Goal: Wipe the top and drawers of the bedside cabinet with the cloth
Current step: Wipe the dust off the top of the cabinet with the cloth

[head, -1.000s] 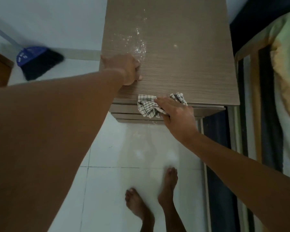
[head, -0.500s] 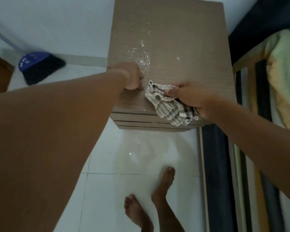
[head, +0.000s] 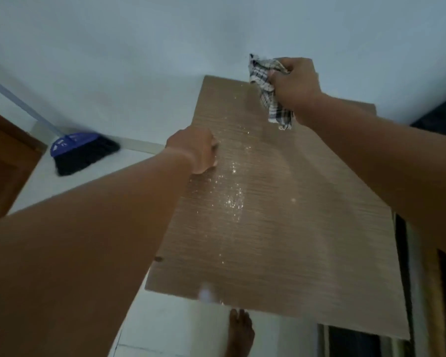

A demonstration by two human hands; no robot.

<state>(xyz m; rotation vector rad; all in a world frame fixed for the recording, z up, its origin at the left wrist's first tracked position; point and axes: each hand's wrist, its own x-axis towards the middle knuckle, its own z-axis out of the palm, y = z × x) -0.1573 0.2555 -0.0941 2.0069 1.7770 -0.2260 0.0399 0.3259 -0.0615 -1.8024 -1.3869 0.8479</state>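
Right hand (head: pixel 292 86) clutches the checked cloth (head: pixel 271 96) at the cabinet top's (head: pixel 281 240) far edge; left hand (head: pixel 195 152) fisted on it

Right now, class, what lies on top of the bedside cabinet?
White specks are scattered across the cabinet top. The left hand rests at its left edge. The right hand grips the checked cloth near the back edge. What their arms cover cannot be seen.

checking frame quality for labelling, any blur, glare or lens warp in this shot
Head view: dim, bluish light; cabinet top bows outward from wide-angle warp; specks on it glint; a blurred pale smear sits at its near edge; right hand and cloth are slightly soft; broom is blurred.
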